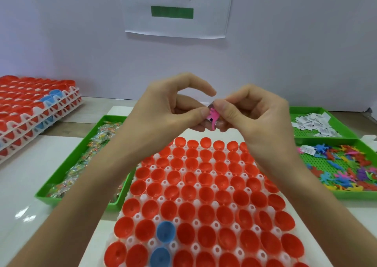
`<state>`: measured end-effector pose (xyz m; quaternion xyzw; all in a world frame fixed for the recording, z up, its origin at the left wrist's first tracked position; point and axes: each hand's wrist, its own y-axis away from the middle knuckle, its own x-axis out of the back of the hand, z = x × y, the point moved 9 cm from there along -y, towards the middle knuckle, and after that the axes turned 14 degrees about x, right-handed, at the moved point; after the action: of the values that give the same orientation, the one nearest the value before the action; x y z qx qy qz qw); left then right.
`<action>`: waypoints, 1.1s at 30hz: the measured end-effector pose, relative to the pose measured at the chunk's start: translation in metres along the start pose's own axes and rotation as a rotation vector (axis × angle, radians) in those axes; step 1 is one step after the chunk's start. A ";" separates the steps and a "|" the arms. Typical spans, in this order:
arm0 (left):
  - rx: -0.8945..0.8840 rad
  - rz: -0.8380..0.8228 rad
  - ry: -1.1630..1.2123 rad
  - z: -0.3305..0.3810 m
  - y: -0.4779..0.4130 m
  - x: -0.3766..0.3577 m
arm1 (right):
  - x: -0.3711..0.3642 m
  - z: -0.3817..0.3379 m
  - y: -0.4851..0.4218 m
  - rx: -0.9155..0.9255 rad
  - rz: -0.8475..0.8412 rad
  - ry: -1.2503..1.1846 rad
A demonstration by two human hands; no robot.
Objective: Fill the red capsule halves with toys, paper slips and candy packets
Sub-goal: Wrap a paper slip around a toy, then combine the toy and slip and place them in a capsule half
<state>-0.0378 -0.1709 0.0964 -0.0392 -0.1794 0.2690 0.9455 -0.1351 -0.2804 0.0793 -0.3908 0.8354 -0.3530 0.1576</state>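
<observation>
**Above the rack: squaring up one set before it goes in**

Across the white table, the biggest thing in my feed is the white rack. Its rows of red capsule halves sit mouth-up and, as far as I can see, empty. Two blue halves sit among them at the near left. Stacked racks of more halves wait at the far left. Just beside the rack's left edge is the candy tray, green and heaped with candy packets. On the right lie two more green trays: the slip tray with paper slips farther back, and the toy tray with coloured toys nearer.

Both hands hover over the rack's far rows. The left hand has its thumb and curled fingers closed on a pink toy, with the forefinger arched clear above. The right hand pinches the same toy between thumb and forefinger from the other side. Something clear, likely a candy packet, shows behind the toy. Whether a slip is tucked in with it I cannot tell.

My reading is that one set is being gathered into a bundle for a single cup. To do this well, I would press the bundle compact, with the toy's limbs folded in so nothing overhangs a rim. One hand should take it fully before the other releases. Then it should go straight down into a far-row cup, working row by row so none is skipped and leaving the blue halves alone.
</observation>
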 end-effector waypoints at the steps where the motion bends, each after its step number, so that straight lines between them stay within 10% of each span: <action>1: 0.015 -0.024 -0.001 -0.001 0.000 0.000 | -0.001 0.000 0.001 0.001 0.007 0.007; 23: -0.004 0.119 0.310 0.011 0.009 0.039 | -0.033 -0.056 -0.023 0.299 0.318 0.444; 33: -0.029 0.190 -0.042 0.012 0.010 0.083 | -0.076 -0.033 -0.048 0.068 -0.224 0.222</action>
<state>0.0186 -0.1190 0.1321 -0.0641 -0.1986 0.3554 0.9111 -0.0780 -0.2284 0.1354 -0.4345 0.7864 -0.4375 0.0369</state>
